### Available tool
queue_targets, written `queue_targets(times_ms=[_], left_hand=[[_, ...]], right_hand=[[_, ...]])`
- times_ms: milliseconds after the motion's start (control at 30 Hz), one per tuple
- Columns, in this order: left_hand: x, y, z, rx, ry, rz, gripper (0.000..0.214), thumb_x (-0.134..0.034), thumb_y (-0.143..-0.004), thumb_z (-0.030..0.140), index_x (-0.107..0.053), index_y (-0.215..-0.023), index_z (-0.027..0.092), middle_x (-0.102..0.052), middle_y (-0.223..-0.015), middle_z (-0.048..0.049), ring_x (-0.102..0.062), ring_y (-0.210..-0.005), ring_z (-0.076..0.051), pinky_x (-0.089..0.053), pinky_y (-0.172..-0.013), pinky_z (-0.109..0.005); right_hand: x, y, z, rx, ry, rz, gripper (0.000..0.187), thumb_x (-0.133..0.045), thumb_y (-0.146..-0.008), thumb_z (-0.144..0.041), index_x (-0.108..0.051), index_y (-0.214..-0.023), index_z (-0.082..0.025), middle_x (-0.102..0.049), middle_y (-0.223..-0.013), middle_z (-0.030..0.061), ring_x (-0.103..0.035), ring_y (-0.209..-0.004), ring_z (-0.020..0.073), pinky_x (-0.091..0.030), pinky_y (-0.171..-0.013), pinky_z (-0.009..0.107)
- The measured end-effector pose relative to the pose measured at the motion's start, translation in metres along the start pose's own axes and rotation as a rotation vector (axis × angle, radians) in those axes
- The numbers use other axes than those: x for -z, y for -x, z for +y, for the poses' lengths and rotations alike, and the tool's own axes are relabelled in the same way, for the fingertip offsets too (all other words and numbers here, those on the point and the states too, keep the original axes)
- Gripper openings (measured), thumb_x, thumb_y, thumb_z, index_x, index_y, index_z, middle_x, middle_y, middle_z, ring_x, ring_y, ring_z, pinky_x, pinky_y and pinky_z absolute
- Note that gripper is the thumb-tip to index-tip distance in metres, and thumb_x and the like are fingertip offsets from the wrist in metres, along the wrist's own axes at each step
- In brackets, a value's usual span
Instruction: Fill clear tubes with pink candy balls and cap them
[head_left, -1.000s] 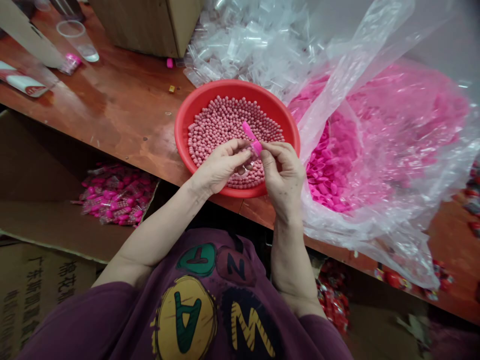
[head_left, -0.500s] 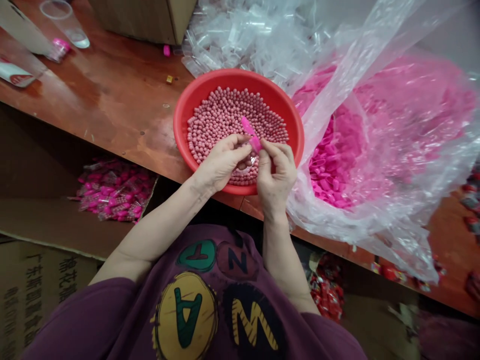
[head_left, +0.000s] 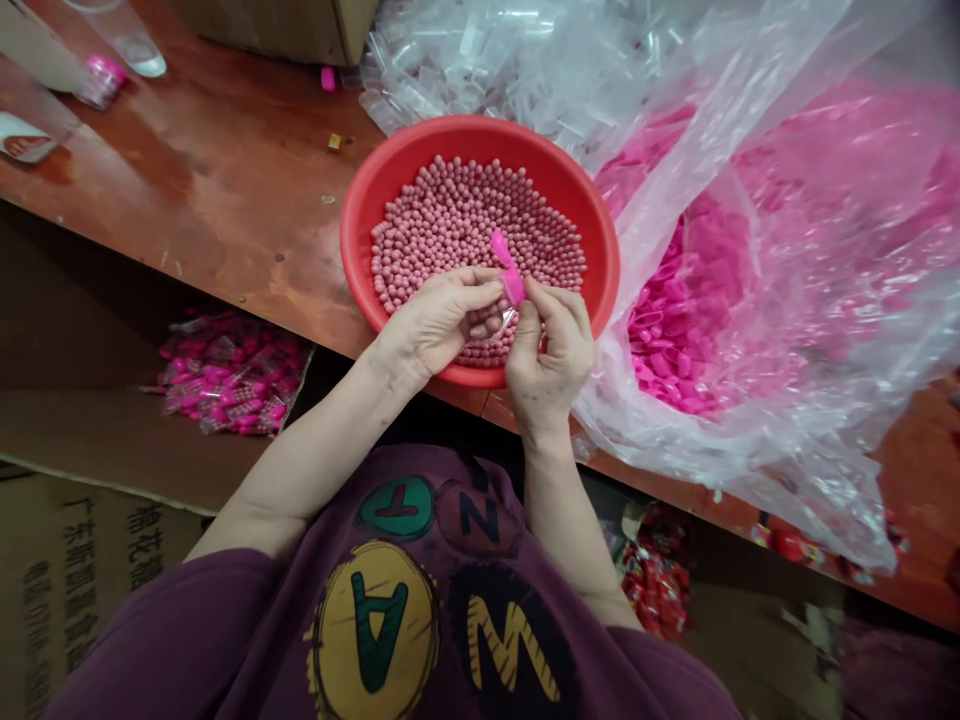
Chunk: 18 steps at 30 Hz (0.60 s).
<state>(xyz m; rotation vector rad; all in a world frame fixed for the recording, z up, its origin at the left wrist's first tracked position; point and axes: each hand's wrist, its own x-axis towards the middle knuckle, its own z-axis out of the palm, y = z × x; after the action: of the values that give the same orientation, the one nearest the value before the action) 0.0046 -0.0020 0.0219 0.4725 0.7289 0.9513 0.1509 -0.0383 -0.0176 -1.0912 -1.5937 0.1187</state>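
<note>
Right hand (head_left: 551,365) pinching a pink scoop (head_left: 513,287) between thumb and fingers, left hand (head_left: 439,325) curled around a clear tube (head_left: 501,325), the same firm hold as a second ago, with both hands barely shifted and a red bowl (head_left: 480,130) larger in view. Scoop bright, slightly tilted, between the hands, above pink beads (head_left: 472,210) in the bowl.

two hands (head_left: 435,325) (head_left: 551,365), one bowl (head_left: 480,135), one pink scoop (head_left: 512,287)
</note>
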Motion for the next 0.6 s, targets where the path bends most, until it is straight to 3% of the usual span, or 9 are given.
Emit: queue_targets(times_ms=[133, 267, 400, 600], left_hand=[[0.0, 0.003, -0.004, -0.1, -0.123, -0.041, 0.01, -0.082, -0.096, 0.013, -0.073, -0.098, 0.015, -0.065, -0.082, 0.0011, -0.055, -0.066, -0.009, -0.042, -0.062, -0.024], [0.001, 0.004, -0.017, -0.329, -0.434, -0.035, 0.025, -0.079, -0.089, 0.005, -0.071, -0.109, 0.018, -0.073, -0.107, -0.0038, -0.068, -0.103, -0.02, -0.055, -0.099, -0.032], [0.005, 0.001, -0.025, -0.479, -0.752, 0.022, 0.023, -0.073, -0.094, 0.014, -0.07, -0.117, 0.017, -0.073, -0.128, -0.0131, -0.063, -0.135, -0.032, -0.043, -0.128, -0.046], [0.009, 0.002, -0.027, -0.473, -0.763, 0.087, 0.034, -0.072, -0.088, 0.01, -0.07, -0.12, 0.019, -0.07, -0.14, -0.0135, -0.058, -0.144, -0.035, -0.034, -0.136, -0.049]], right_hand=[[0.005, -0.003, 0.005, -0.126, -0.103, -0.017, 0.021, -0.068, -0.112, -0.031, -0.085, -0.125, -0.034, -0.082, -0.115, 0.0028, -0.08, -0.111, 0.0224, -0.07, -0.103, 0.046], [0.01, -0.005, 0.011, -0.192, -0.192, -0.029, 0.018, -0.069, -0.112, -0.031, -0.085, -0.121, -0.035, -0.082, -0.116, 0.0014, -0.078, -0.114, 0.021, -0.068, -0.108, 0.045], [0.011, -0.004, 0.011, -0.177, -0.142, -0.042, 0.018, -0.069, -0.112, -0.032, -0.084, -0.121, -0.033, -0.081, -0.114, 0.0026, -0.078, -0.112, 0.022, -0.068, -0.105, 0.046], [0.007, -0.002, 0.006, -0.04, -0.009, -0.088, 0.022, -0.062, -0.114, -0.034, -0.081, -0.124, -0.031, -0.078, -0.115, 0.0064, -0.077, -0.112, 0.0253, -0.068, -0.104, 0.05]])
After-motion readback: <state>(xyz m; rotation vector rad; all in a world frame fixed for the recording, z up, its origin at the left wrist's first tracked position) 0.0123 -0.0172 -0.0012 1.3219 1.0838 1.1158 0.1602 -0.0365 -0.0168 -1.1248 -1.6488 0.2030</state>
